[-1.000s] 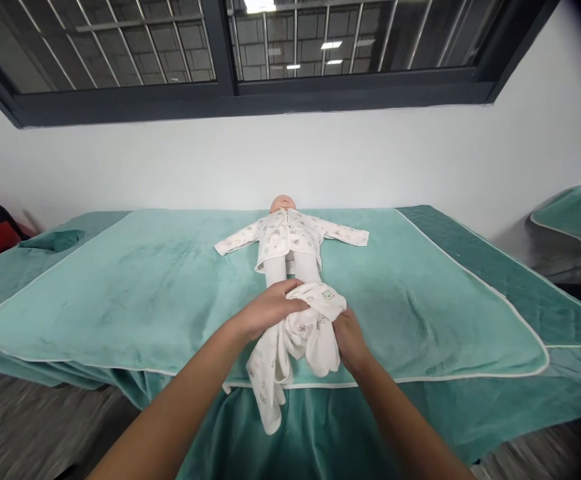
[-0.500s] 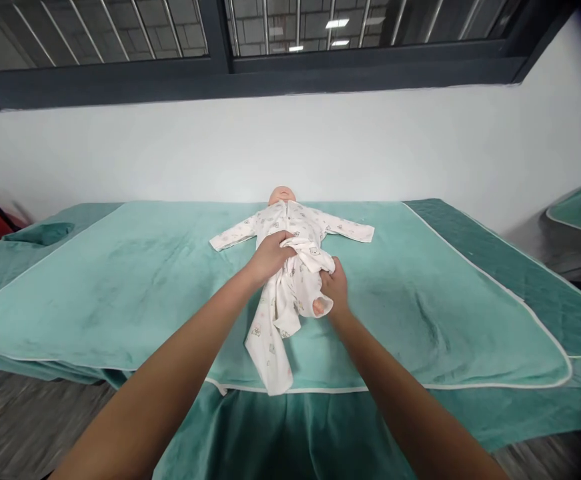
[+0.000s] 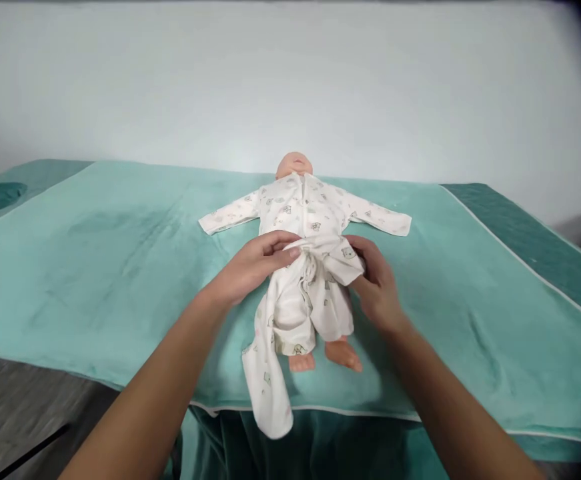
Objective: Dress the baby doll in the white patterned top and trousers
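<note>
A baby doll (image 3: 295,164) lies on its back, head toward the wall, its arms spread in a white printed top (image 3: 290,207). Over its legs are white printed baby pants (image 3: 335,300), bunched at the waist, with both bare feet (image 3: 343,353) showing below the hems. One long piece of the printed cloth (image 3: 269,390) trails toward me past the doll's foot. My left hand (image 3: 257,263) pinches the cloth at the waist's left side. On the right side, my right hand (image 3: 375,283) grips the pants' waist, its fingertips partly hidden by the fabric.
A light green blanket (image 3: 135,267) with white piping covers the bed, over a darker green cover (image 3: 500,227). The white wall (image 3: 290,80) stands right behind the doll's head. Grey floor (image 3: 45,407) shows at the lower left.
My view has tilted down and come closer. The right hand has moved up along the pants to the waist, and both doll feet now stick out of the hems.
</note>
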Motion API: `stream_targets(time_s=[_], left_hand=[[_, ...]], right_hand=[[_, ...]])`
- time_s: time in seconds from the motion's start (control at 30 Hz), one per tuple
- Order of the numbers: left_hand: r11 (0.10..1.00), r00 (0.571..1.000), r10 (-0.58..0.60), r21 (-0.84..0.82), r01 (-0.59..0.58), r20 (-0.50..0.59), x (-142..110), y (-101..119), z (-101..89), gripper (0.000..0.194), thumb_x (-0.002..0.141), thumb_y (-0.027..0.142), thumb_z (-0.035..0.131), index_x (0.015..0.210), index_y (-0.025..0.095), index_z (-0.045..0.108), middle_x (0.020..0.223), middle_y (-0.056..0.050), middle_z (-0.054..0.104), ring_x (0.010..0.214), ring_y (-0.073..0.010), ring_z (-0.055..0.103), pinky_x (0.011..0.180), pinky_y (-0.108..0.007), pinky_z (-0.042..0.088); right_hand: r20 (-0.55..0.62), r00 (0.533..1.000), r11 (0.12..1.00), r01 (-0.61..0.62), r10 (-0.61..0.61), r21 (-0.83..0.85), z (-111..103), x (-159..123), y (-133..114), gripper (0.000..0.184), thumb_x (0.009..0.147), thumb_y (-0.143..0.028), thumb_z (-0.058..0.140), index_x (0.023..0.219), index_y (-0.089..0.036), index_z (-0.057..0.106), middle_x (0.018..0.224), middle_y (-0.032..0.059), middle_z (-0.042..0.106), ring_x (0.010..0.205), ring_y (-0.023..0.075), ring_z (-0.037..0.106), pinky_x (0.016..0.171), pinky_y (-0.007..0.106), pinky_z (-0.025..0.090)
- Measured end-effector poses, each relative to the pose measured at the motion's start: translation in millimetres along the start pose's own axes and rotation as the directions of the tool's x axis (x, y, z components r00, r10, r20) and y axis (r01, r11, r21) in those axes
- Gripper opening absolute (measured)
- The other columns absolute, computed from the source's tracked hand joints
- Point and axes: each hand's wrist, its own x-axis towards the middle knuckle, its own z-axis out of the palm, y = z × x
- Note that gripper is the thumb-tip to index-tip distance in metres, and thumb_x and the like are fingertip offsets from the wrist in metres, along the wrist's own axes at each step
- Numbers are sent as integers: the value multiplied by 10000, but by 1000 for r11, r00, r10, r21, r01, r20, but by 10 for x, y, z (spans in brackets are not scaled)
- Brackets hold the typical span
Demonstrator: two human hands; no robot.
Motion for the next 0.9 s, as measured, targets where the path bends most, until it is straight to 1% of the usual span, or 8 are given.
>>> stream_targets(time_s=[0.07,0.2,0.3,0.4,0.53,0.6,0.7,0.9], left_hand=[[995,999,-32,-93,34,21,-12,-76,-52,404,897,507,623,1142,194,695,1126,-82,696,1064,-232,616,907,-333,469],[967,994,-90,-233,101,58,55,-232,-99,333,916,490,608,997,187,720,971,-54,690,876,-174,617,772,-289,473],[951,986,-43,-297,89,158,84,-336,-156,241,843,425,719,894,190,708,855,-24,646,771,-142,578,700,-268,453],[945,973,-6,-317,81,231,70,-405,-215,264,754,406,802,854,189,688,857,-33,626,757,-156,568,673,-284,453],[930,986,43,-368,19,161,44,-436,-186,243,757,367,793,796,184,638,771,-25,583,702,-144,546,636,-280,452],[909,993,109,-409,-82,43,42,-438,-123,228,784,354,772,788,183,622,750,-14,572,680,-126,536,620,-258,444],[894,983,104,-420,-158,-148,43,-433,-5,232,793,368,769,833,196,619,789,-5,607,679,-116,552,615,-238,452],[912,959,9,-391,-123,-282,66,-373,233,268,809,422,748,897,218,597,762,24,608,650,-112,558,593,-231,445]], right_hand=[[303,953,999,-26,33,-30,-64,226,-171,336,854,-306,686,1183,-244,649,1152,50,664,1068,245,592,904,343,481],[659,737,989,-107,149,-104,-24,753,-344,244,855,-387,723,1025,-214,692,925,33,663,831,180,598,674,259,479],[746,634,973,-213,204,-84,119,925,-259,208,817,-365,768,836,-201,642,718,-20,565,619,105,487,519,210,384],[773,605,964,-264,191,-31,213,896,-154,278,735,-339,843,810,-201,614,731,-33,545,612,90,462,510,207,361],[844,490,964,-247,216,-103,208,816,-142,244,759,-344,826,765,-188,638,716,-29,504,628,97,440,528,230,343],[847,507,976,-209,161,-60,195,797,-152,236,789,-314,798,694,-179,629,724,-18,487,658,107,440,570,247,364],[772,631,972,-222,81,79,177,757,-135,198,814,-304,761,700,-185,650,760,0,527,708,132,495,626,265,421],[676,711,826,-490,195,277,130,640,-49,223,713,-326,811,848,-198,687,694,-15,591,559,122,528,506,237,406]])
